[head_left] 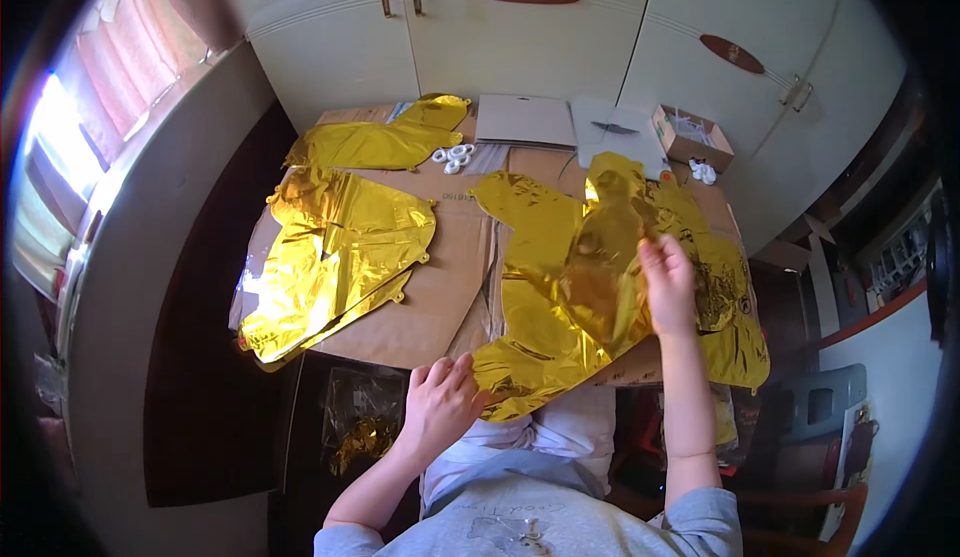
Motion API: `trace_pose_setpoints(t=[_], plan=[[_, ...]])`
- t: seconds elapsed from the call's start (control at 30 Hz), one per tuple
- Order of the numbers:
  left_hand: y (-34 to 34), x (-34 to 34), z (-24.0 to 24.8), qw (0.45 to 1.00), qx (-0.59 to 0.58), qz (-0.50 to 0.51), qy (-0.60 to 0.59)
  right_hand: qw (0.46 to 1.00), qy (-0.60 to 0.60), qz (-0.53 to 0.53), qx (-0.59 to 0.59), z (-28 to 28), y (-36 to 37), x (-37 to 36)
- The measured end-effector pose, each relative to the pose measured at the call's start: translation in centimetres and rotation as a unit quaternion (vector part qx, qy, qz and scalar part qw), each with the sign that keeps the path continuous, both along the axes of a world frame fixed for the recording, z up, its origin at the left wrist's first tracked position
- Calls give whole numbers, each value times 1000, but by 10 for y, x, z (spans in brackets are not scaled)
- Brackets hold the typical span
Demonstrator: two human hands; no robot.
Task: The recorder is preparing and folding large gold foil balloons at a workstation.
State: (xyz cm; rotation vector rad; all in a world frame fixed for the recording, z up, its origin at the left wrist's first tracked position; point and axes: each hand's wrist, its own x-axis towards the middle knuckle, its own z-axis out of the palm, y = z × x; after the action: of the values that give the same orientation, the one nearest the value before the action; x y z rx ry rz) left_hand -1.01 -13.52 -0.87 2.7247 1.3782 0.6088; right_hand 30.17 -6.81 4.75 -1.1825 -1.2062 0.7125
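A flat, uninflated gold foil balloon (545, 302) lies across the near middle of the cardboard-covered table, with part of it lifted and creased. My right hand (668, 275) pinches the raised edge of this foil. At its near left corner, by the table's front edge, my left hand (443, 397) has its fingers curled on the foil. More gold foil sheets (735, 292) lie beneath and to the right of my right forearm. A separate stack of gold foil balloons (355, 232) with small tabs rests on the left.
At the back are another gold foil piece (385, 145), white tape rolls (456, 160), a grey flat board (525, 122), a dark blade-like tool (614, 129) and a small open box (692, 137). Cardboard (425, 307) covers the table. A clear bag with gold scraps (365, 437) hangs below.
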Motion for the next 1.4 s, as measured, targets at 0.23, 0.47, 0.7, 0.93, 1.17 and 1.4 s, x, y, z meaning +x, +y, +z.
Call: trace_pose_setpoints(t=[0.23, 0.47, 0.7, 0.93, 1.17, 1.4], plan=[[60, 46, 5, 990, 51, -133, -4, 994, 62, -43, 82, 32, 6, 16], [162, 109, -32, 983, 133, -115, -44, 992, 48, -29, 111, 41, -11, 14], [202, 128, -19, 998, 22, -35, 49, 984, 64, -62, 156, 45, -23, 8], [236, 140, -12, 997, -34, 45, 45, 965, 146, -121, 183, 37, -30, 29], [258, 137, -16, 989, -80, 98, 81, 934, 248, -201, 159, 25, -32, 58], [266, 138, -9, 982, -123, 113, 87, 928, 263, -206, 165, 10, -30, 77]])
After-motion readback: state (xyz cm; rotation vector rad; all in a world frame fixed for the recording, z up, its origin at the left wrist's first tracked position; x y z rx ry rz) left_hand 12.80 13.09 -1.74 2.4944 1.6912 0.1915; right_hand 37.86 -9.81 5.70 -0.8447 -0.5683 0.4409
